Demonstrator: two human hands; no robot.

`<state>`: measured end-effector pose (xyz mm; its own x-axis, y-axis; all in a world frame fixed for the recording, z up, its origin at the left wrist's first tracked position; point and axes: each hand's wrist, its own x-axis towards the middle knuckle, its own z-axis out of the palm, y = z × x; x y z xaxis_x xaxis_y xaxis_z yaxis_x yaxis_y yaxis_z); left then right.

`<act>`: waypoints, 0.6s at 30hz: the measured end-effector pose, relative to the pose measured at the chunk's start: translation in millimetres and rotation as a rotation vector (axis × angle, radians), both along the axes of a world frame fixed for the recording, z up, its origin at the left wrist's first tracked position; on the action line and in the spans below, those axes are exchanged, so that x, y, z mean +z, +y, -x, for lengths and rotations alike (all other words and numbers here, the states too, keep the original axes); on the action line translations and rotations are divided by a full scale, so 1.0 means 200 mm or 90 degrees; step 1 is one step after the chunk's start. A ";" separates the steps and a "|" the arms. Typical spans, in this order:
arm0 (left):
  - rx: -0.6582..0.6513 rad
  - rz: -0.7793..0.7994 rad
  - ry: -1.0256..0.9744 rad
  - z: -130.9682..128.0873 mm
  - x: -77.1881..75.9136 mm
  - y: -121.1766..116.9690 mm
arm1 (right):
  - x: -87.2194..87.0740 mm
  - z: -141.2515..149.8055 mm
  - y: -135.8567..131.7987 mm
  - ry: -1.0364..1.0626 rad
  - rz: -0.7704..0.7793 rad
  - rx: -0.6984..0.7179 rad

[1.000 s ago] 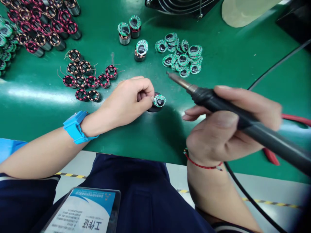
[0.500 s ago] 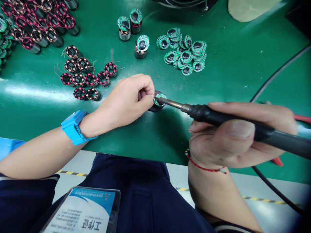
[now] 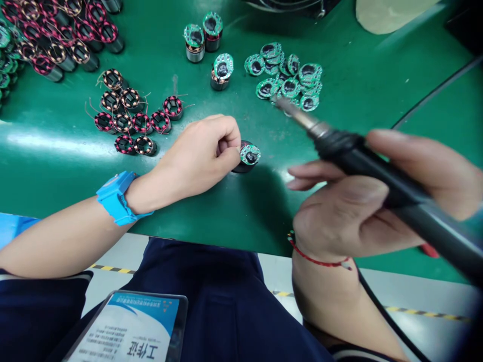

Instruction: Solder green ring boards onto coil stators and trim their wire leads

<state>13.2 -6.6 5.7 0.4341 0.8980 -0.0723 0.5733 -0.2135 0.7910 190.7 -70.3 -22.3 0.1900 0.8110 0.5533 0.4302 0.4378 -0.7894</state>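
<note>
My left hand [image 3: 199, 156] is closed on a small motor coil capped with a round green circuit board [image 3: 247, 157], holding it tilted on the green mat [image 3: 358, 90]. A blue wrist strap [image 3: 116, 196] is on that arm. My right hand [image 3: 362, 201] grips a black soldering iron [image 3: 377, 166] like a pen. Its metal tip [image 3: 290, 109] is lifted, up and to the right of the board and apart from it.
A pile of loose green round boards [image 3: 289, 75] lies behind the tip. Three capped coils [image 3: 209, 45] stand at the top centre. Several red and copper wound coils [image 3: 132, 118] sit left, with more at the top left [image 3: 56, 35]. A card [image 3: 128, 327] rests on my lap.
Half a second ago the iron's tip touched the green board in my left hand; it has now lifted away up and to the right. My left hand has stayed put.
</note>
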 end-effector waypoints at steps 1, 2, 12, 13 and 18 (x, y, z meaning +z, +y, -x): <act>0.000 0.000 0.001 0.00 0.00 0.00 | 0.00 0.01 0.00 -0.008 0.009 -0.017; 0.000 0.000 0.002 0.00 0.00 0.00 | 0.00 0.02 0.00 -0.022 0.025 -0.033; -0.040 -0.041 -0.032 0.02 -0.03 0.01 | -0.01 0.06 0.05 -0.228 0.131 0.113; -0.056 -0.049 -0.042 0.03 -0.03 0.01 | -0.01 0.06 0.05 -0.222 0.124 0.110; -0.156 -0.145 0.009 0.02 -0.07 0.00 | 0.01 0.06 0.04 -0.215 0.076 0.104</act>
<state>9.6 -6.1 -9.2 0.6397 0.7606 0.1110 0.4934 -0.5170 0.6994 179.5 -62.5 -20.8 -0.1226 0.8782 0.4623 0.6067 0.4350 -0.6653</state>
